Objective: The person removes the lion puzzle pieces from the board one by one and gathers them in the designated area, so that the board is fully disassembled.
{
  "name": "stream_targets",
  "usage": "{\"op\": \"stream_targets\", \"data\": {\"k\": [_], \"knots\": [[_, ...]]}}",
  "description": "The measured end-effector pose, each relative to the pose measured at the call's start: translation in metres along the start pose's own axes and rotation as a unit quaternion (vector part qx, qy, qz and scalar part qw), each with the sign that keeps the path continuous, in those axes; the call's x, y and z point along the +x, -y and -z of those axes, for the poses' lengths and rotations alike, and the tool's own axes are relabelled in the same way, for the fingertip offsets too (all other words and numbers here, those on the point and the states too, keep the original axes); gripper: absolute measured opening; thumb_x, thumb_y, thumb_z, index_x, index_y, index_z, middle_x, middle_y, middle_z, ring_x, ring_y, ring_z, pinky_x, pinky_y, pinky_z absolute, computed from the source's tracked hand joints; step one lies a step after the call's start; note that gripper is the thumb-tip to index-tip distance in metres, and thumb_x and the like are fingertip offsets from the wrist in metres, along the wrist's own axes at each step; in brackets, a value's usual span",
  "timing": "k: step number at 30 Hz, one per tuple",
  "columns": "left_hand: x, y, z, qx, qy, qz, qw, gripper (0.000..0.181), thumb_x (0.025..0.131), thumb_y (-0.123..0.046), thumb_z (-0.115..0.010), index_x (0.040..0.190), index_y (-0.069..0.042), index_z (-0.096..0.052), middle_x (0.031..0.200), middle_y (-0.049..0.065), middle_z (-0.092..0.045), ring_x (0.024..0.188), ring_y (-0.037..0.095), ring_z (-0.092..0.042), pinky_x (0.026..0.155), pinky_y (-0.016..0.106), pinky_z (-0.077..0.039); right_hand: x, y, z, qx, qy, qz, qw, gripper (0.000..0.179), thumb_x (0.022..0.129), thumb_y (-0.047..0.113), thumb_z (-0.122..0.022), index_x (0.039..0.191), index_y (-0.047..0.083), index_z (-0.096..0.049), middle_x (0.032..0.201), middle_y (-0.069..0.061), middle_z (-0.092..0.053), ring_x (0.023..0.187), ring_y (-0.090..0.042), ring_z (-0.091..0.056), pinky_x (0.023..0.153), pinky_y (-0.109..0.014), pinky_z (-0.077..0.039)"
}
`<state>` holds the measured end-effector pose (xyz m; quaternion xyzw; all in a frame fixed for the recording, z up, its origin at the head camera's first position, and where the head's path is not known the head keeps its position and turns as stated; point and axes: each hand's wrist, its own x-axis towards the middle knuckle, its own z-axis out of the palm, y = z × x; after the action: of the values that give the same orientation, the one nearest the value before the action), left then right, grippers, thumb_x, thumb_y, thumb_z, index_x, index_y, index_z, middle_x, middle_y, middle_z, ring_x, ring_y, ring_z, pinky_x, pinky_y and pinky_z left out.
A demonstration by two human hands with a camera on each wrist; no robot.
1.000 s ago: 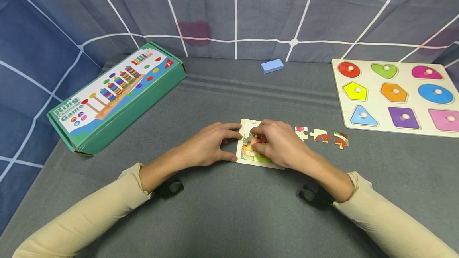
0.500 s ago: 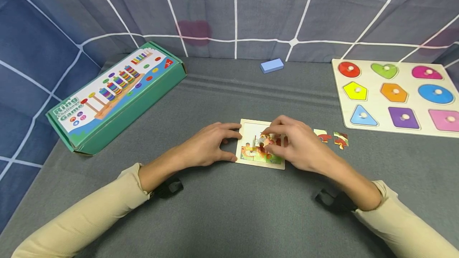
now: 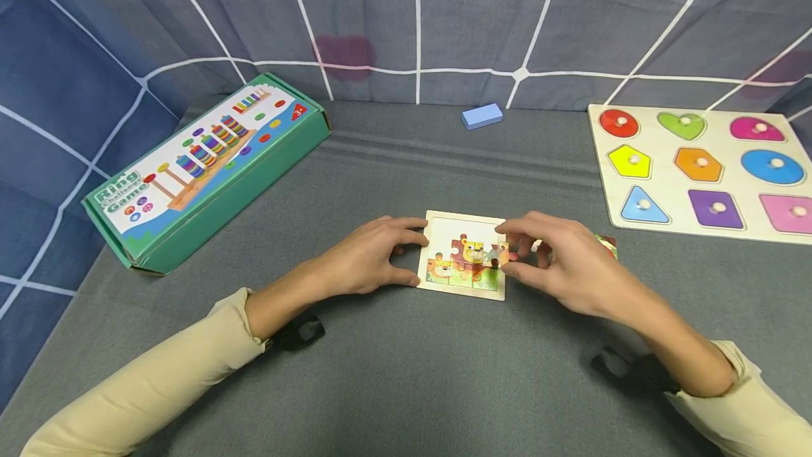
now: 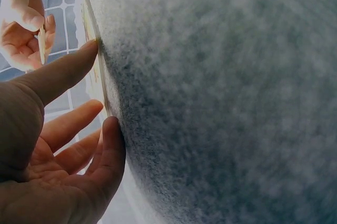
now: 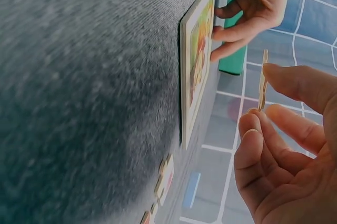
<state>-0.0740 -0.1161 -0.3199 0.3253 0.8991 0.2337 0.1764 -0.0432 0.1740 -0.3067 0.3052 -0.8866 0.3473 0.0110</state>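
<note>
A small wooden jigsaw board (image 3: 433, 219) with a pale frame lies flat, its lower part filled with animal-picture pieces (image 3: 469, 251) and its upper left bare. My left hand (image 3: 376, 254) touches the board's left side, thumb at the near corner and a finger at the far one. In the left wrist view, fingertips (image 4: 111, 129) meet the board's edge. Held between thumb and fingers of my right hand (image 3: 564, 259) is a jigsaw piece (image 5: 263, 81), raised over the board's right edge. The right wrist view shows this piece edge-on.
Loose jigsaw pieces (image 5: 166, 179) lie right of the board, largely hidden behind my right hand in the head view. A shape-peg board (image 3: 681, 201) is at the far right, a blue block (image 3: 482, 116) at the back, a green game box (image 3: 241, 210) at the left.
My right hand has drawn back rightward from over the board, lifting a jigsaw piece and uncovering the pieces beneath. My left hand stays where it was.
</note>
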Motion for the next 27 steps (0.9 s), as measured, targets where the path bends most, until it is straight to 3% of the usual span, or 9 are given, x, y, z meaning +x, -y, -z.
{"op": "stream_targets", "data": {"k": [13,20,27], "knots": [[0.000,0.001,-0.001,-0.006,0.002,0.003,1.0000,0.052,0.081,-0.025,-0.083,0.127,-0.008,-0.066,0.148,0.009,-0.046,0.102,0.019,-0.054,0.093,0.039,-0.042,-0.019,-0.007,0.012,0.019,-0.009,-0.001,0.9998,0.038,0.072,-0.002,-0.085,0.103,0.017,-0.071,0.088,0.012,-0.059,0.071,-0.006,-0.053,0.059,-0.021,-0.043],[0.001,0.000,-0.001,-0.005,0.002,0.007,1.0000,0.052,0.081,-0.025,-0.084,0.127,-0.008,-0.065,0.149,0.009,-0.046,0.101,0.018,-0.054,0.093,0.039,-0.042,-0.030,-0.014,0.013,-0.006,-0.001,-0.033,0.9994,0.032,0.075,0.000,-0.084,0.103,0.013,-0.072,0.089,0.012,-0.058,0.074,-0.004,-0.052,0.062,-0.019,-0.044],[0.000,-0.001,0.000,-0.003,0.003,0.011,0.9999,0.052,0.081,-0.025,-0.084,0.127,-0.008,-0.066,0.149,0.008,-0.046,0.102,0.018,-0.054,0.093,0.040,-0.042,-0.037,-0.022,0.012,-0.017,-0.001,-0.033,0.9993,0.033,0.074,-0.001,-0.084,0.101,0.013,-0.071,0.086,0.012,-0.057,0.072,-0.004,-0.051,0.061,-0.019,-0.042]]}}
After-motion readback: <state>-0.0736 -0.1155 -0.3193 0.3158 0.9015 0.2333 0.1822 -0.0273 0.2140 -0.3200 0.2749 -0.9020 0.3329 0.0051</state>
